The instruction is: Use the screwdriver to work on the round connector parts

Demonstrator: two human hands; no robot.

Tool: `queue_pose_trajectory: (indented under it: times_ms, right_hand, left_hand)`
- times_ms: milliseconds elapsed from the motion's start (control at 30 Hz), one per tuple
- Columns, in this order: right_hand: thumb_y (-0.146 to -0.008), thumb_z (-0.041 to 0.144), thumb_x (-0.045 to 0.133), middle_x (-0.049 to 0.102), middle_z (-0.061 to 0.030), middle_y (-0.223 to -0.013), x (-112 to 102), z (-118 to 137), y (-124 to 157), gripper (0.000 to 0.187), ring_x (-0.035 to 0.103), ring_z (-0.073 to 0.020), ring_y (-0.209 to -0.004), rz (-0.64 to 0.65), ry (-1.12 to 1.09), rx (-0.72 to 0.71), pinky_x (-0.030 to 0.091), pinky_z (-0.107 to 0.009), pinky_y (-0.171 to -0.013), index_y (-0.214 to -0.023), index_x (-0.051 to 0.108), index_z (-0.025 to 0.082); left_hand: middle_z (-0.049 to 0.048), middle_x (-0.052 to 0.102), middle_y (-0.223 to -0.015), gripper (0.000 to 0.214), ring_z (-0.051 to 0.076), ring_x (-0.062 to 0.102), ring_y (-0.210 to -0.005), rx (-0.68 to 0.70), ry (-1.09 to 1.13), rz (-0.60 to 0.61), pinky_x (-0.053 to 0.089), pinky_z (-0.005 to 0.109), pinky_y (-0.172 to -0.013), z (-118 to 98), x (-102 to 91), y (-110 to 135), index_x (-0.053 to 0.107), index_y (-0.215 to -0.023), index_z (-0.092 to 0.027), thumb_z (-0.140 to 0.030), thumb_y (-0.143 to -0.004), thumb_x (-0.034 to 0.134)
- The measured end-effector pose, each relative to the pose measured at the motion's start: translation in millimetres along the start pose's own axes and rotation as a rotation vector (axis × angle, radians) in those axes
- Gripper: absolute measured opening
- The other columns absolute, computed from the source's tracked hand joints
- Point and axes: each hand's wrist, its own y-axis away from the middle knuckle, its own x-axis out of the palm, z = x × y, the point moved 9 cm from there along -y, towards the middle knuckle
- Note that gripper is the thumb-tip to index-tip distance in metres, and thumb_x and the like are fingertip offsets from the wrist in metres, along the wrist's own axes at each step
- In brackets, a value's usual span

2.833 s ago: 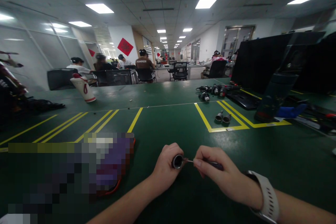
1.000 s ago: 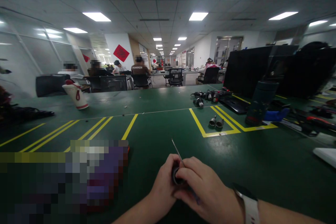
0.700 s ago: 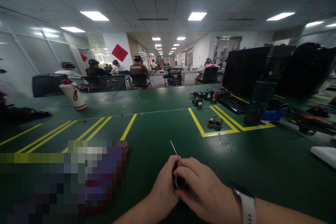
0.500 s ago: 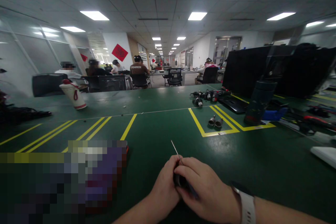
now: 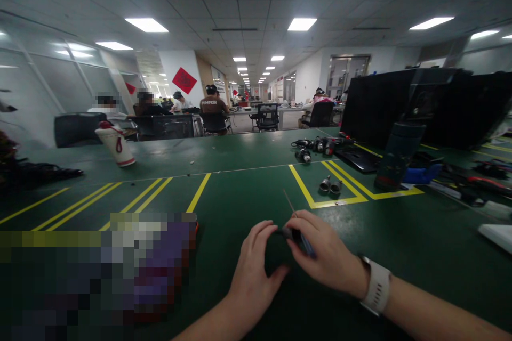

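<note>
Our hands are apart. The right hand (image 5: 322, 250) is closed on a slim tool (image 5: 308, 245), covering much of its handle. A small dark part (image 5: 285, 232), blurred, sits between both hands' fingertips above the green surface (image 5: 240, 192); whether the spread left hand (image 5: 256, 266) touches it, we cannot tell.

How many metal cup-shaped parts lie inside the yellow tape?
2: the left cup and the right cup, side by side inside the yellow tape, beyond the right hand. None seems hidden there.
</note>
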Motion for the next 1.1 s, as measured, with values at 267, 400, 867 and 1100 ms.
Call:
queue_pose_trajectory:
  times_ms: [267,400,867,1100]
  right_hand:
    - [-0.08,0.022,0.054,0.058,-0.0081,-0.09,-67.7,-85.4,-19.6,0.011,0.057,-0.0222,-0.081,-0.351,0.24,0.202,0.048,-0.035,-0.072,-0.09,0.055,0.017]
    - [-0.078,0.022,0.056,0.059,-0.0111,-0.088,-95.4,-142.1,-20.8,0.011,0.057,-0.0258,-0.083,-0.468,0.351,0.358,0.046,-0.038,-0.075,-0.087,0.057,0.015]
    - [-0.09,0.028,0.054,0.057,-0.0079,-0.114,-115.4,-267.2,15.8,0.027,0.06,-0.0208,-0.095,-0.468,0.506,0.785,0.051,-0.041,-0.08,-0.114,0.054,0.016]
    - [-0.09,0.028,0.053,0.057,-0.008,-0.115,-104.0,-294.5,42.3,0.027,0.06,-0.0207,-0.095,-0.405,0.511,0.889,0.051,-0.041,-0.079,-0.114,0.054,0.016]
  left_hand:
    - [0.0075,0.046,-0.131,0.051,0.027,0.043,-0.123,-0.1,-0.029,0.12,0.035,0.05,-0.104,0.5,4.6,-2.6,0.048,-0.119,-0.025,-0.012,-0.071,0.06]
    - [0.008,0.047,-0.131,0.047,0.027,0.045,-0.122,-0.129,-0.032,0.172,0.036,0.049,-0.103,1.6,8.7,-4.3,0.049,-0.118,-0.024,-0.014,-0.073,0.059]
    - [0.0088,0.05,-0.126,0.042,0.025,0.052,-0.112,-0.138,0.036,0.261,0.043,0.047,-0.097,3.6,16.6,-4.7,0.051,-0.116,-0.023,-0.015,-0.075,0.057]
    - [0.0076,0.05,-0.126,0.041,0.025,0.052,-0.111,-0.132,0.039,0.276,0.043,0.046,-0.097,4.8,18.5,-1.9,0.052,-0.115,-0.023,-0.015,-0.075,0.057]
